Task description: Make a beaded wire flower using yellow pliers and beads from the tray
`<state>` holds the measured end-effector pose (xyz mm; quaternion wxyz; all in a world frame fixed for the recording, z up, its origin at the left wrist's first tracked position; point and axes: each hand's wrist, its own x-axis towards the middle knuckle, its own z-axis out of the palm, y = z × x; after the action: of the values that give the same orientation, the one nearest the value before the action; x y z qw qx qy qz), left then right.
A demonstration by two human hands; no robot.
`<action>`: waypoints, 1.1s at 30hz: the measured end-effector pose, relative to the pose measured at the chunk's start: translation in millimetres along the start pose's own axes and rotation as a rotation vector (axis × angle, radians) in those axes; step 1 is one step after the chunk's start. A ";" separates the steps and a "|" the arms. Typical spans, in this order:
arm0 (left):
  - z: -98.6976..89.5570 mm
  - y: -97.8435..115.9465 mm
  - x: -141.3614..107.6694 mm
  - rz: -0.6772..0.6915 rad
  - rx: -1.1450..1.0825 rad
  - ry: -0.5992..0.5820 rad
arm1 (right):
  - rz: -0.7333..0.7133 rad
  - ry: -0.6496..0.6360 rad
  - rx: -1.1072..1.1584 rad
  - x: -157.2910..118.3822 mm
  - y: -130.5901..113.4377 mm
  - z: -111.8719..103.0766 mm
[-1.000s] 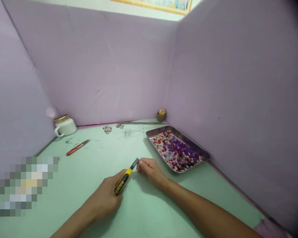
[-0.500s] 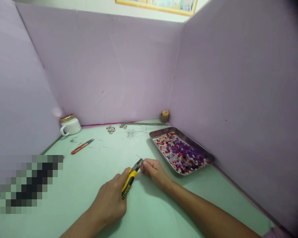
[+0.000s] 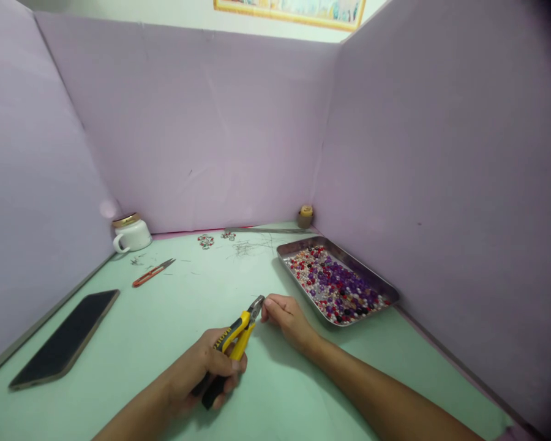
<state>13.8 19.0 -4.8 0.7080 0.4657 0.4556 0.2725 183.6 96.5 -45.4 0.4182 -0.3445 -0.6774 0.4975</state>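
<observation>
My left hand (image 3: 211, 367) is wrapped round the handles of yellow-and-black pliers (image 3: 240, 334). The jaws point up and to the right and meet the fingertips of my right hand (image 3: 284, 315). My right thumb and forefinger are pinched together right at the jaw tip. A thin piece of wire (image 3: 254, 296) just shows beside the jaws; most of what lies between the fingertips is hidden. To the right of my right hand stands a metal tray (image 3: 298, 283) of mixed beads (image 3: 344, 285), purple, red, white and black.
Red-handled thread snips (image 3: 153, 273) and a dark phone (image 3: 67, 340) lie on the left. Behind are a white lidded mug (image 3: 134, 236), beaded pieces (image 3: 206, 241), loose wire bits (image 3: 243, 247), long thin rods (image 3: 270, 230) and a small yellow-topped container (image 3: 305, 215). Purple panels (image 3: 202, 122) enclose the table.
My left hand has rolled over with the pliers, so both handles and my thumb now show, and the handles are spread further. My right hand has stayed in place.
</observation>
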 end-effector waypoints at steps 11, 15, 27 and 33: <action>4.1 -3.3 -4.8 0.125 1.293 0.521 | 0.049 -0.017 0.001 0.7 6.1 1.6; 2.8 -8.1 -2.0 0.107 1.315 0.520 | 0.045 -0.015 0.015 0.7 5.8 1.6; 6.2 10.4 -8.1 0.065 0.264 0.070 | -0.049 -0.023 0.068 -0.9 0.1 0.6; 3.0 8.5 -5.4 0.020 0.216 0.084 | -0.010 -0.021 0.079 -0.6 2.3 2.3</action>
<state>14.5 16.9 5.5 0.6313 0.5320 0.5068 0.2481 181.9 95.7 -48.1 0.4268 -0.3193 -0.6632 0.5254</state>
